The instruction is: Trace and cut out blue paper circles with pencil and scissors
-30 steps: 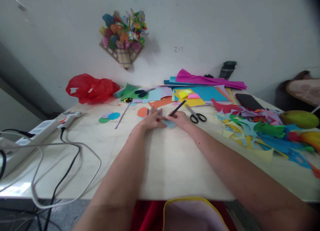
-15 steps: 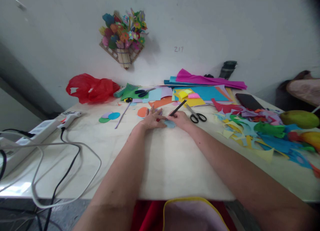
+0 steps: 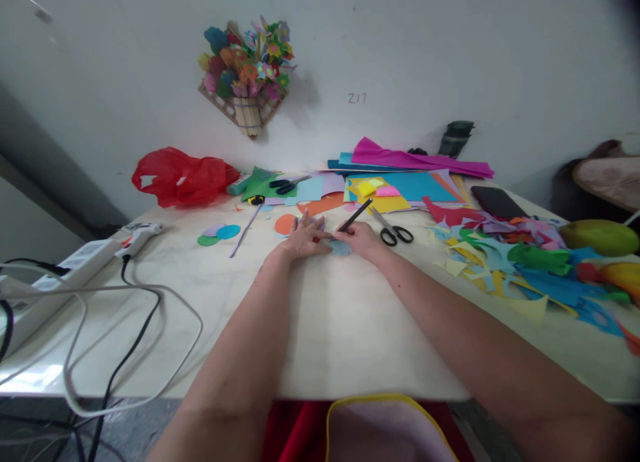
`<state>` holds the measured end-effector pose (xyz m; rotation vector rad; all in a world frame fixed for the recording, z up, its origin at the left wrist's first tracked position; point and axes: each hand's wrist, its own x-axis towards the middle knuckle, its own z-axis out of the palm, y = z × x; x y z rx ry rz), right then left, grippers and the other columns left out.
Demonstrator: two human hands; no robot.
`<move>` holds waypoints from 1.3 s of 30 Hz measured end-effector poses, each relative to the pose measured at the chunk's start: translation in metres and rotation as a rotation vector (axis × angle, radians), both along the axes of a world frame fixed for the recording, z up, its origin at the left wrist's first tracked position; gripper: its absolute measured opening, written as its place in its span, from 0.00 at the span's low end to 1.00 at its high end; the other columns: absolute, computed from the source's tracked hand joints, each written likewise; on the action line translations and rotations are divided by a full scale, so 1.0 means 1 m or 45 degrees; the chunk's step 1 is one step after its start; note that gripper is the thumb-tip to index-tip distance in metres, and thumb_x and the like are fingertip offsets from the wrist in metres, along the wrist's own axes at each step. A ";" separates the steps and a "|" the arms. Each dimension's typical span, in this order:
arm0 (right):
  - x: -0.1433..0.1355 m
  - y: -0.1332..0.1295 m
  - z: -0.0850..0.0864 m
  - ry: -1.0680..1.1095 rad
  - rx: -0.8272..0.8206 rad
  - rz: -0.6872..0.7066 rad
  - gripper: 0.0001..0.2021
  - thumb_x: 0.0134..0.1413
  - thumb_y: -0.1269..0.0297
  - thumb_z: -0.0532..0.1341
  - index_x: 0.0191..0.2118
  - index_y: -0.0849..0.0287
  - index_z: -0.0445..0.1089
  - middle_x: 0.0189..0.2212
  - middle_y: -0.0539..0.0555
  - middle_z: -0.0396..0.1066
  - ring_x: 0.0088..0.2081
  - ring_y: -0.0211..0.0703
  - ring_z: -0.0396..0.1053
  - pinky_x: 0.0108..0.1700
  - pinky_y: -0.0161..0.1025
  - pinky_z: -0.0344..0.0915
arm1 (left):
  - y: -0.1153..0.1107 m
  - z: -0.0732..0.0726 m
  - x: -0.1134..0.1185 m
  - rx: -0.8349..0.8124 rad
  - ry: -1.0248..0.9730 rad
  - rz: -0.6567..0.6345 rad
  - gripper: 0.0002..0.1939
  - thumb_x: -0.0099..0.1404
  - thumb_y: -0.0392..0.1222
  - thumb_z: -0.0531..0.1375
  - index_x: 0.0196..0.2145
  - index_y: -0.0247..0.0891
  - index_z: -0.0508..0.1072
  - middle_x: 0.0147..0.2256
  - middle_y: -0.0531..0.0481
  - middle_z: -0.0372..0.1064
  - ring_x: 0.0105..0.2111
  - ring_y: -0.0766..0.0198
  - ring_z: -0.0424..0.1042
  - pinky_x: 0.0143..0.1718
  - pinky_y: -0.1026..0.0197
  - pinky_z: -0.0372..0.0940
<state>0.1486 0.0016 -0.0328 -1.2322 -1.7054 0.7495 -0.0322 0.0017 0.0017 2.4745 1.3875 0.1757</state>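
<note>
My right hand (image 3: 361, 240) is closed around a dark pen (image 3: 359, 214), which slants up to the right. Its tip is hidden near a small light-blue paper piece (image 3: 341, 248) on the table. My left hand (image 3: 305, 238) lies with fingers spread, its fingertips at the edge of that paper. Something small and red shows under the left fingers, too little to name. An orange paper circle (image 3: 284, 225) sits just beyond the left hand. Scissors with black handles (image 3: 397, 235) rest right of the right hand, and a blue paper circle (image 3: 229, 232) overlaps purple and green ones at left.
Paper scraps (image 3: 495, 262) pile up at right, near a dark phone (image 3: 497, 203) and a green mango (image 3: 599, 238). Coloured sheets (image 3: 425, 187) and a red plastic bag (image 3: 183, 179) line the back. Power strips (image 3: 80, 262) and loose cables occupy the left side.
</note>
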 end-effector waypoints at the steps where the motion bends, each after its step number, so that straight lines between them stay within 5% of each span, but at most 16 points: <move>1: 0.000 -0.001 0.001 -0.002 0.000 -0.001 0.10 0.42 0.59 0.62 0.29 0.62 0.72 0.25 0.55 0.73 0.29 0.42 0.69 0.31 0.37 0.64 | 0.000 0.000 0.000 0.000 -0.001 0.001 0.29 0.50 0.60 0.57 0.49 0.53 0.67 0.62 0.58 0.39 0.61 0.45 0.21 0.56 0.41 0.19; 39: 0.000 -0.006 0.009 -0.064 -0.003 -0.030 0.08 0.44 0.62 0.61 0.29 0.63 0.72 0.25 0.55 0.73 0.29 0.41 0.69 0.31 0.36 0.63 | 0.001 -0.001 0.000 -0.012 -0.012 -0.013 0.30 0.50 0.60 0.56 0.51 0.54 0.65 0.62 0.58 0.39 0.61 0.45 0.21 0.55 0.40 0.19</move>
